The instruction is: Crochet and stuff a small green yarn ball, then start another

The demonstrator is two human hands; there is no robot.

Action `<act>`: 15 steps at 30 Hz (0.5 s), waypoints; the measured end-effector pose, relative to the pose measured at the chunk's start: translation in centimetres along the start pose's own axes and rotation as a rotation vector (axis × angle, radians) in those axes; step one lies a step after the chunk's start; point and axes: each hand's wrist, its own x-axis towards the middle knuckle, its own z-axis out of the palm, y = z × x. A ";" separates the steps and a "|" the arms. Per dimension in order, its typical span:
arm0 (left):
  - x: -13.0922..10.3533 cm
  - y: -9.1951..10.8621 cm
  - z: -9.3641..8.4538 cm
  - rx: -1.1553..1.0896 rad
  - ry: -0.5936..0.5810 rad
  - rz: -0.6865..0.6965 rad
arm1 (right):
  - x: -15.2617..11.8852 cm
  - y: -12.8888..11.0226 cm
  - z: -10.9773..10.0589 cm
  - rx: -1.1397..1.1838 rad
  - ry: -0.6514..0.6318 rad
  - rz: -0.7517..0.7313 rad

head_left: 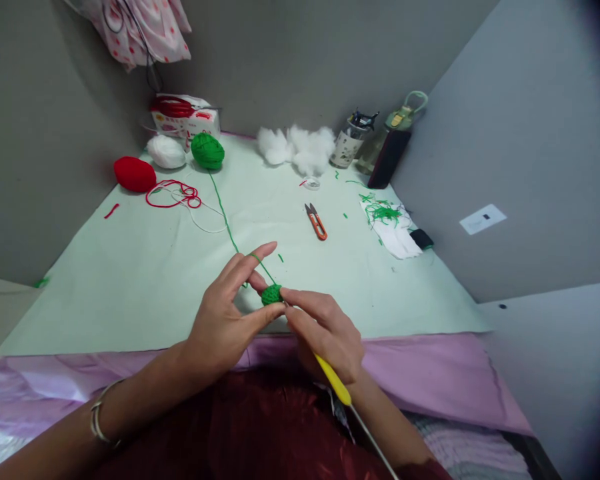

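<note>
A small green crocheted piece (271, 295) is pinched between the thumb and fingers of my left hand (225, 317). Green yarn (223, 207) runs from a green ball (208, 151) over my raised left index finger and down to the piece. My right hand (327, 330) grips a crochet hook with a yellow handle (334, 380); its tip meets the right side of the piece, partly hidden by my fingers. The hook's metal end extends down past my right wrist.
Orange snips (317, 222) lie mid-table. Red (135, 175) and white (167, 152) yarn balls sit back left, before a tissue box (195, 120). White stuffing (297, 150), a pen cup (347, 143), a bottle (400, 119) and a dark phone (390, 158) stand behind. Green scraps (384, 212) lie right.
</note>
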 end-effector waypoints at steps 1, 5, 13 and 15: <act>-0.1 0.0 -0.1 -0.021 -0.007 0.009 | 0.0 0.0 -0.1 0.014 0.009 0.003; -0.3 0.5 -0.6 -0.072 -0.054 0.001 | 0.3 0.2 -0.8 0.019 0.007 -0.003; 0.0 1.6 0.2 -0.441 -0.011 -0.292 | -0.1 0.2 -1.5 -0.118 -0.039 -0.089; 0.0 1.7 0.5 -0.477 0.057 -0.301 | -0.7 0.1 -1.7 -0.180 -0.108 -0.083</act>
